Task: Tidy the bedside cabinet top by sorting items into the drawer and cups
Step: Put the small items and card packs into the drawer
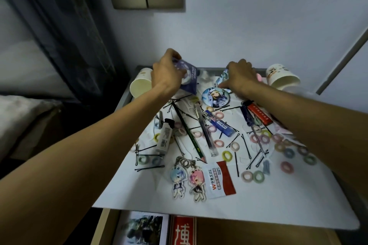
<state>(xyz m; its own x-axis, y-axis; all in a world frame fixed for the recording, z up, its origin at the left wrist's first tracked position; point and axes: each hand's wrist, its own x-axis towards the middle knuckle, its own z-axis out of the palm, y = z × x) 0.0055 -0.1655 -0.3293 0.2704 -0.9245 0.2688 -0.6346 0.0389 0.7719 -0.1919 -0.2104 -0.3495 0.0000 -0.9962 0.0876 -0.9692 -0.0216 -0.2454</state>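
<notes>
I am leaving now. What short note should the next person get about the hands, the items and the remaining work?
Left hand holds a dark blue packet over the back of the cabinet top. Right hand pinches a pale blue item, mostly hidden. Left cup and right cup lie tipped. Drawer is open. Unsorted: hair ties, hairpins, pens, lighters, keychains.
</notes>
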